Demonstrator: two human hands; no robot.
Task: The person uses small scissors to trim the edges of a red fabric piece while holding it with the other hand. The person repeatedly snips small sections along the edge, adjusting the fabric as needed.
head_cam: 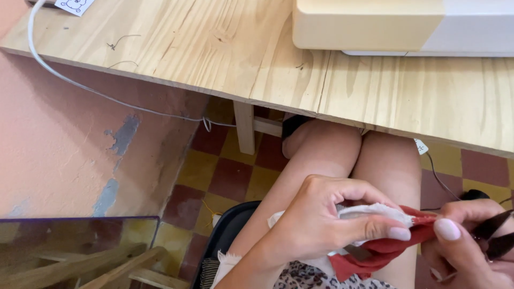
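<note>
A pale wooden worktop carrying a cream and white machine spans the top of the view, and below its edge, over the person's lap, lies a folded red and white cloth with its long axis running left to right between the two hands. The left hand is nearer the cloth's middle, its fingers pinching the white layer against the red. The right hand meets the cloth's right tip, its fingers closed on what look like dark scissors, though that edge is cropped.

A light wooden table holds a cream and white machine at its far edge, a white cord, a small paper and loose threads.
</note>
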